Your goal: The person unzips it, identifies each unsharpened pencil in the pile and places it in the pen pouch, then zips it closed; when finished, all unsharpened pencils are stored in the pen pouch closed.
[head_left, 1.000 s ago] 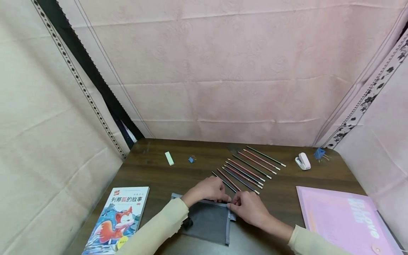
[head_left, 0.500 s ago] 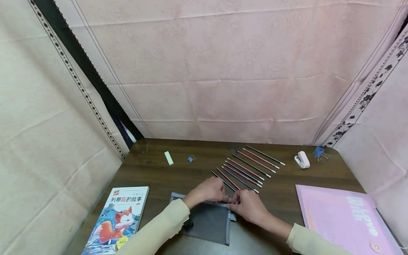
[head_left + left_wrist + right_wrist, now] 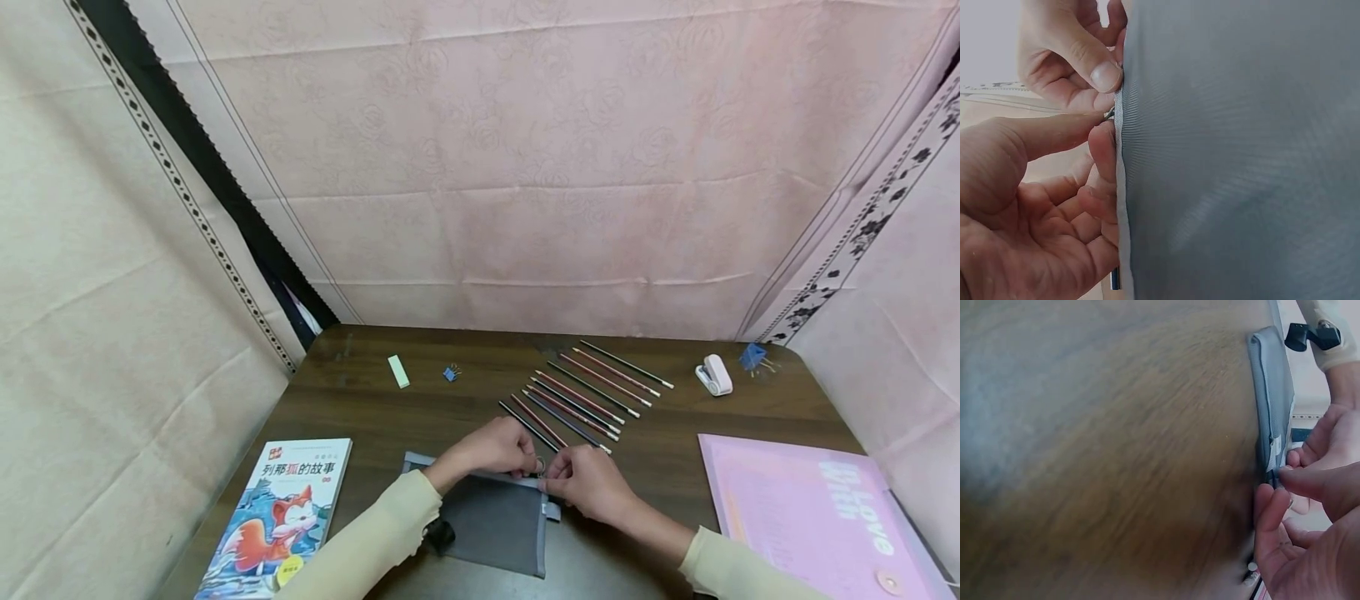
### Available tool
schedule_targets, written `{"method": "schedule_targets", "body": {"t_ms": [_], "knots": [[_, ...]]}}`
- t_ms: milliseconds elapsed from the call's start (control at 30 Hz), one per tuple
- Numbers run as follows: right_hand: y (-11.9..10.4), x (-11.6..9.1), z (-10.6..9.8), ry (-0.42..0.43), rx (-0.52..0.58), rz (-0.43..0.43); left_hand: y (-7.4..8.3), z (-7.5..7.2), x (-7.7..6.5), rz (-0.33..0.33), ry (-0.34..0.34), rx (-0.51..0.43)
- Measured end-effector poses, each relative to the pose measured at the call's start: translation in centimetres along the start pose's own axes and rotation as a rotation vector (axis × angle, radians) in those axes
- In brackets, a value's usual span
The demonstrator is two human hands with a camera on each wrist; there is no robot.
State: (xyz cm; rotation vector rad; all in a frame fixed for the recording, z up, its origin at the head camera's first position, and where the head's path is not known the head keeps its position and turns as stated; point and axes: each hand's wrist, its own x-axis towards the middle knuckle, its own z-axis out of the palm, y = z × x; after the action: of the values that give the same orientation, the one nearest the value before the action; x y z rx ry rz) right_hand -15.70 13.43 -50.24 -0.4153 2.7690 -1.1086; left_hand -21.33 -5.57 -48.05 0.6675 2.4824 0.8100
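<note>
A flat grey zip pouch (image 3: 495, 521) is held at the front of the table, its zipped edge away from the person. My left hand (image 3: 495, 446) pinches a small metal zipper pull (image 3: 1110, 114) between thumb and forefinger at that edge. Beside it, my right hand (image 3: 588, 483) pinches the pouch's zipped edge near the right corner, its thumb (image 3: 1107, 75) pressed on the fabric. From the right wrist, the pouch's side (image 3: 1266, 406) shows with a small tab, and the right thumb and fingertips meet at its corner.
Several pencils (image 3: 577, 400) lie in a slanted row just beyond the hands. A book (image 3: 277, 517) lies left, a pink folder (image 3: 810, 508) right. Farther back are a pale green eraser-like block (image 3: 398, 372), a small blue binder clip (image 3: 451, 373), a white stapler (image 3: 713, 377) and a larger blue clip (image 3: 753, 357).
Both hands keep their hold at the zipped edge. The pouch's right side has shifted slightly right with the right hand, and a metal ring shows more clearly between the hands.
</note>
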Motion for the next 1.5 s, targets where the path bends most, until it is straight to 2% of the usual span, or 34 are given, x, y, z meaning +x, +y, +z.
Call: {"method": "schedule_targets", "body": {"t_ms": [200, 367, 467, 567, 767, 1000, 1200, 1333, 1500], "knots": [[0.5, 0.0, -0.3, -0.069, 0.130, 0.042, 0.0, -0.6, -0.6, 0.041, -0.021, -0.097], [0.3, 0.0, -0.6, -0.100, 0.303, 0.061, 0.1, -1.5, -1.3, 0.070, -0.057, -0.199], [0.0, 0.1, -0.8, -0.120, 0.390, 0.080, 0.2, -2.1, -1.8, 0.077, -0.051, -0.227], [-0.4, 0.3, -1.2, -0.135, 0.438, 0.089, 0.3, -2.8, -2.4, 0.095, -0.014, -0.216], [-1.6, 1.0, -2.4, -0.144, 0.474, 0.050, 0.6, -4.1, -3.5, 0.135, 0.077, -0.176], [-2.5, 0.6, -3.4, -0.130, 0.442, -0.011, 0.8, -5.6, -5.2, 0.122, 0.103, -0.164], [-1.9, 0.0, -4.2, -0.113, 0.430, -0.050, -0.2, -7.1, -6.4, 0.116, 0.141, -0.125], [-1.2, -0.3, -4.8, -0.093, 0.388, -0.046, -1.1, -8.5, -7.2, 0.083, 0.171, -0.079], [-0.4, -0.6, -5.3, -0.077, 0.353, -0.026, -2.2, -10.3, -8.2, 0.019, 0.266, 0.031]]}}
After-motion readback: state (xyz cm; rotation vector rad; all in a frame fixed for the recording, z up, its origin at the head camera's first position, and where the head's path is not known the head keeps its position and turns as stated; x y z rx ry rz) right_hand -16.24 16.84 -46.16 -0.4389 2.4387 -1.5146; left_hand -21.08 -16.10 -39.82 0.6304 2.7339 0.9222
